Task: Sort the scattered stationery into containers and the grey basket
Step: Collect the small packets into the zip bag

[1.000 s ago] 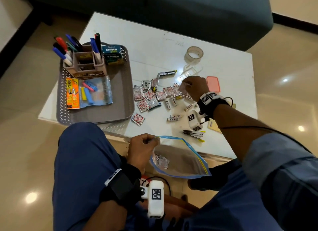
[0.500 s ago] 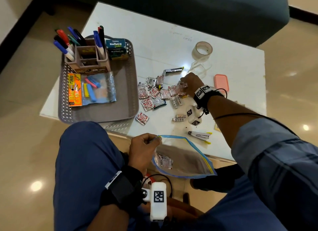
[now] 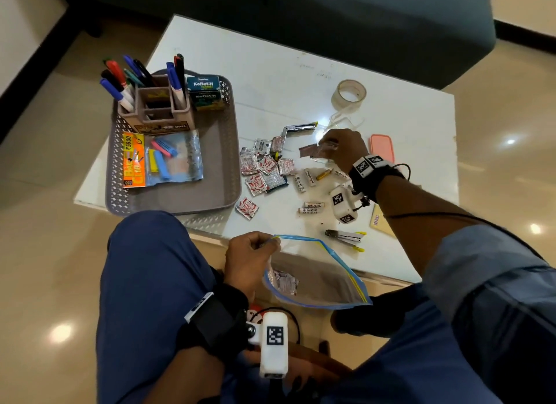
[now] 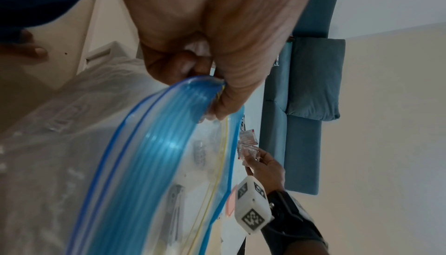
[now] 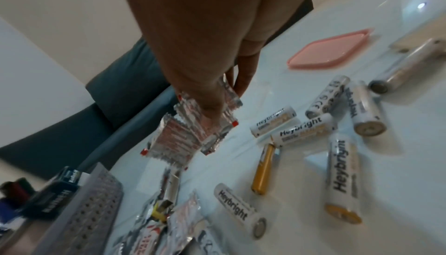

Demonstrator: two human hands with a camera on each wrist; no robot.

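Observation:
My right hand holds a bunch of small silver-and-red sachets just above the white table; thumb and fingers pinch them. More sachets lie scattered on the table left of that hand, with white batteries beside them. My left hand pinches the blue zip rim of a clear zip bag held open below the table's near edge; a few sachets lie inside. The grey basket sits at the table's left.
In the basket stand a pen holder with markers, two Koflet-H boxes and a clip packet. A tape roll, a pink lid, a stapler and a metal tool lie on the table. A dark sofa is behind.
My right hand has lifted off the table with a bunch of sachets pinched in it. The left hand keeps the bag open in the same place.

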